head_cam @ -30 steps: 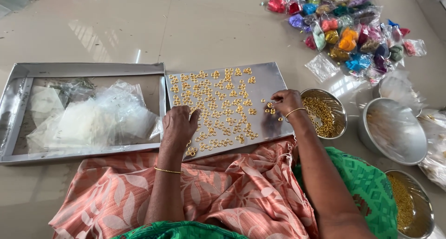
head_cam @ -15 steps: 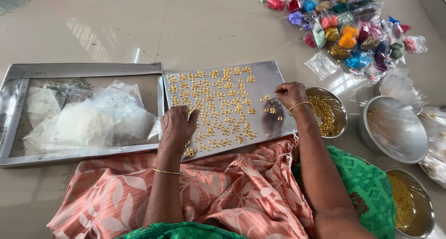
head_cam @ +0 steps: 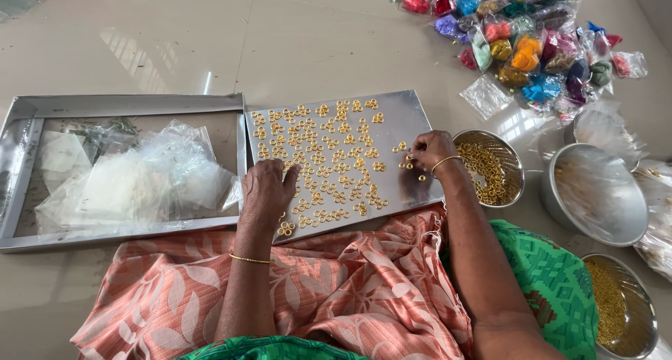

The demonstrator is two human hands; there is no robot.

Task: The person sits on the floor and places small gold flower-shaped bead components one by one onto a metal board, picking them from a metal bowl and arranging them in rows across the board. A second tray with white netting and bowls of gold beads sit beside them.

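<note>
At nine o'clock lies a metal tray (head_cam: 126, 105) of clear plastic bags (head_cam: 133, 181). Right of it, at centre, I see a flat steel sheet (head_cam: 406, 115) dotted with small gold rings (head_cam: 329, 160). My left hand (head_cam: 266, 192) rests flat, fingers spread wide, on its near edge. My right hand (head_cam: 432, 150) pinches narrowly over rings at three o'clock on the sheet. They look light, hard and slippery; I'd grip one by its rim. Further right sits a bowl of rings (head_cam: 490, 171), with coloured packets (head_cam: 525, 48) at one o'clock.
</note>
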